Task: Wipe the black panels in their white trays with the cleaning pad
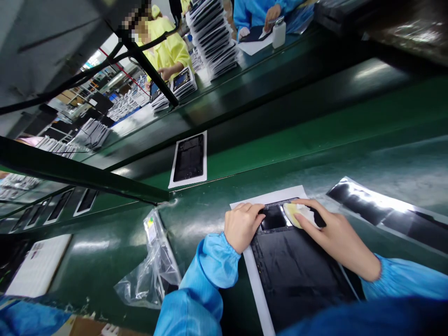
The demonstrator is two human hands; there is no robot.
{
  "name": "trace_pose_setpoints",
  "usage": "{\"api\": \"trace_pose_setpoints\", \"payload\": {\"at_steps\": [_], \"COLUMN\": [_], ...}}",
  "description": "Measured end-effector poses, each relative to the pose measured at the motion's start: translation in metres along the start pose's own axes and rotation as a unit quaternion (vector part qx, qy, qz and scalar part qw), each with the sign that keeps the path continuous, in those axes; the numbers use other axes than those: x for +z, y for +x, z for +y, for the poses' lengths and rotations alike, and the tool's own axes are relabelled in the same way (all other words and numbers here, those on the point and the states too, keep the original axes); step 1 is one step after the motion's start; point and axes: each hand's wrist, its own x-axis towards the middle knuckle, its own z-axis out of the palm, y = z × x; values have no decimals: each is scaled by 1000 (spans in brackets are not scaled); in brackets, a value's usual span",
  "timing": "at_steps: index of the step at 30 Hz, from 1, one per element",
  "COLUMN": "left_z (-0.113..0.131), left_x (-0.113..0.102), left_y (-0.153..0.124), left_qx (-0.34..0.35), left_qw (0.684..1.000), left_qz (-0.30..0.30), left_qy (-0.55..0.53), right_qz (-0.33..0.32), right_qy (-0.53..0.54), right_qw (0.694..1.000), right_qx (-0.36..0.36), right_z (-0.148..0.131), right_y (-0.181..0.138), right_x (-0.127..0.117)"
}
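Observation:
A black tablet housing [301,270] lies on a white sheet [254,280] on the green bench in front of me. My left hand [241,226] is closed at its upper left corner, with thumb and fingertips pressed to the edge. With my right hand [338,235] I pinch a crumpled white and yellowish wiping cloth [297,213]. The cloth touches the glossy strip across the housing's top end. My right sleeve covers the lower part of the housing.
Another tablet panel [189,157] on white paper lies on the belt ahead. A plastic bag [154,266] is left of my arm, dark film sheets [388,212] to the right. A green metal post [84,172] crosses the left side. Co-workers sit opposite beside a tall stack [212,37].

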Motion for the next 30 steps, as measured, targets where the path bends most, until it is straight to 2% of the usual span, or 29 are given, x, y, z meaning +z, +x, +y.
{"api": "trace_pose_setpoints", "payload": {"at_steps": [5,6,8,10,11,16,20,24,27,30], "left_z": [-2,-3,-4,-4,-4,-5,-10,-14,-20,-29], "left_x": [-5,-5,-3,0,2,8,5,7,13,29], "left_y": [-6,-9,-18,-27,-31,-38,-44,-46,-40,-29], "left_qx": [12,27,99,165,174,127,172,177,196,217], "left_qw": [987,984,976,966,964,974,973,975,970,968], "left_qz": [61,70,81,84,85,77,65,75,101,108], "left_qy": [148,163,176,178,179,170,140,112,103,72], "right_qz": [0,0,0,-1,-2,5,19,9,-21,-26], "right_qy": [1,2,4,6,7,16,20,16,21,1], "right_qw": [1000,1000,1000,1000,1000,1000,999,998,994,993], "right_qx": [1,1,3,5,6,4,-22,-65,-104,-117], "right_z": [0,0,1,1,2,7,16,10,-1,-1], "right_y": [0,0,0,0,0,0,3,7,6,8], "right_x": [0,0,0,1,2,3,9,30,49,52]}}
